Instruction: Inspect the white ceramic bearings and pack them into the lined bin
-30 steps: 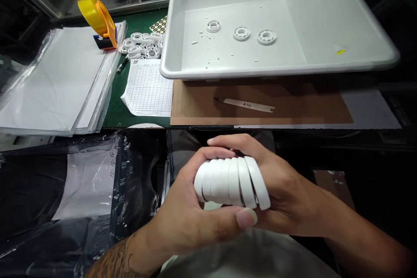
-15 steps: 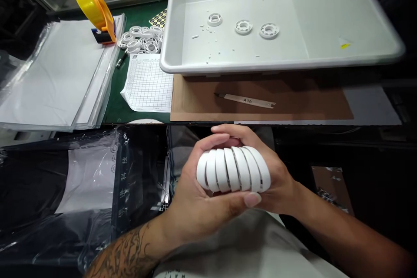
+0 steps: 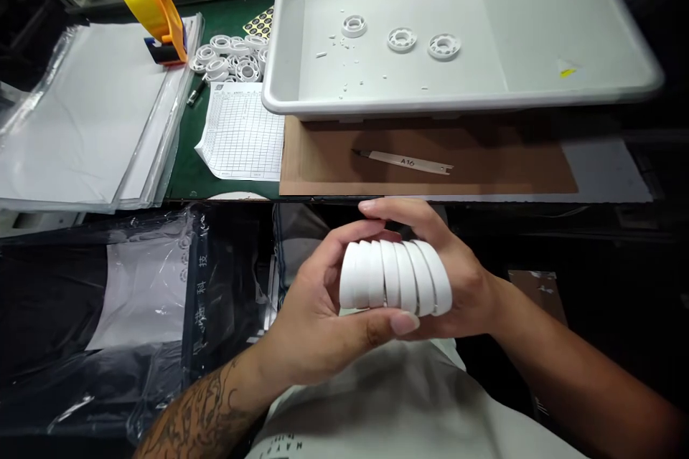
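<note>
Between my two hands is a row of several white plastic rings (image 3: pixel 392 277), standing on edge side by side above my lap. My left hand (image 3: pixel 328 315) wraps the row from the left, its thumb along the near lower side and fingers over the far side. From the right, my right hand (image 3: pixel 457 272) cups the end of the row, its fingers reaching over the top; its thumb is hidden. The rings at the left sit close together, while thin gaps show between those at the right.
A white tray (image 3: pixel 463 102) holds three white rings and small scraps. A craft knife (image 3: pixel 403 161) lies on brown cardboard (image 3: pixel 323 176). Leftward are a pile of rings (image 3: pixel 231 57), a printed form (image 3: pixel 242 133), a tape dispenser (image 3: pixel 166 29), bagged sheets (image 3: pixel 80 115) and a dark plastic bag (image 3: pixel 145 373).
The rings have shifted slightly right in my hands and the row is more compact, its left-hand gaps nearly closed. The right fingertips moved a little to the right.
</note>
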A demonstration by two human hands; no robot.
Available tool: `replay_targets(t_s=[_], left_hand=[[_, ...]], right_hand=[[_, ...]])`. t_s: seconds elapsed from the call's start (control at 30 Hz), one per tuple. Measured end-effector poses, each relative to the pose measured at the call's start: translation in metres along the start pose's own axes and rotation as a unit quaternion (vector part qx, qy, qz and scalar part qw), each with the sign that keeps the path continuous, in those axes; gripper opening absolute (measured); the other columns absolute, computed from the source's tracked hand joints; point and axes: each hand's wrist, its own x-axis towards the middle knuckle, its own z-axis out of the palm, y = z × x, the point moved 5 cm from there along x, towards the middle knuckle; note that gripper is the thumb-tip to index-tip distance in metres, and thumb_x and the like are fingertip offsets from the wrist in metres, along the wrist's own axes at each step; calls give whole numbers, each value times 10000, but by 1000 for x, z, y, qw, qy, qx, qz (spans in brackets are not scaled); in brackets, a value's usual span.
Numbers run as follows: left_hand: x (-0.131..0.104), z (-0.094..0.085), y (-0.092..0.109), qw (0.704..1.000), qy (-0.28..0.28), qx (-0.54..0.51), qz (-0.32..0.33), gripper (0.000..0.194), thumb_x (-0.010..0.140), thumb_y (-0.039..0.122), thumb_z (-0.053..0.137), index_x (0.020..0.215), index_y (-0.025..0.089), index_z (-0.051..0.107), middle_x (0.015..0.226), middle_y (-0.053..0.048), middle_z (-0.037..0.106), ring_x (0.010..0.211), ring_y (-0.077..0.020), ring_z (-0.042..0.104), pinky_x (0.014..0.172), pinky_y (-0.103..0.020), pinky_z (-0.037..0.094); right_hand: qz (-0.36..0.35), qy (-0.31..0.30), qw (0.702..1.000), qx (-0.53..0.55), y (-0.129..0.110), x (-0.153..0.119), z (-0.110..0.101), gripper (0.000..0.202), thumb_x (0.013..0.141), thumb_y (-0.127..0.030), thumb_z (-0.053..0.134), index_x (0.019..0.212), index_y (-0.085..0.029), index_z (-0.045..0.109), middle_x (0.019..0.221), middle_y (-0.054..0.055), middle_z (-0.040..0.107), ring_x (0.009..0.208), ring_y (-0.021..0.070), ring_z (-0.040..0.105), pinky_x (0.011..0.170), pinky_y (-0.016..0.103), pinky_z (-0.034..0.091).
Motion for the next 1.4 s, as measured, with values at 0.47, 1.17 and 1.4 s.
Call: replay_targets(t_s=[0.47, 1.17, 1.4], left_hand=[[2, -3, 6, 999, -14, 21, 40, 505, 722, 58, 939, 1111, 276, 703, 1256, 2, 720, 1023, -131, 688, 877, -213, 583], [1, -7, -1, 997, -64, 41, 30, 395, 902, 330, 846, 1243, 296, 650, 1298, -33, 686, 1048, -182, 674, 892, -279, 567], [4, -12, -6, 996, -33, 43, 66, 254, 968, 316, 774, 1205, 288, 688, 1340, -31, 690, 1176, -195, 656, 990, -283, 533]], right_hand=[[12, -65, 998, 25, -1, -1, -2, 374, 1084, -415, 692, 1340, -177, 558, 1594, 219, 384, 1446, 354, 493, 1198, 526, 490], [63, -56, 992, 89, 1, 0, -3, 605, 1042, -614, 709, 1421, -166, 560, 1535, 223, 469, 1377, 383, 563, 1183, 558, 490], [50, -47, 992, 102, 2, -1, 0, 261, 1045, -362, 721, 1214, -185, 630, 1532, 192, 460, 1351, 348, 583, 1139, 508, 539]])
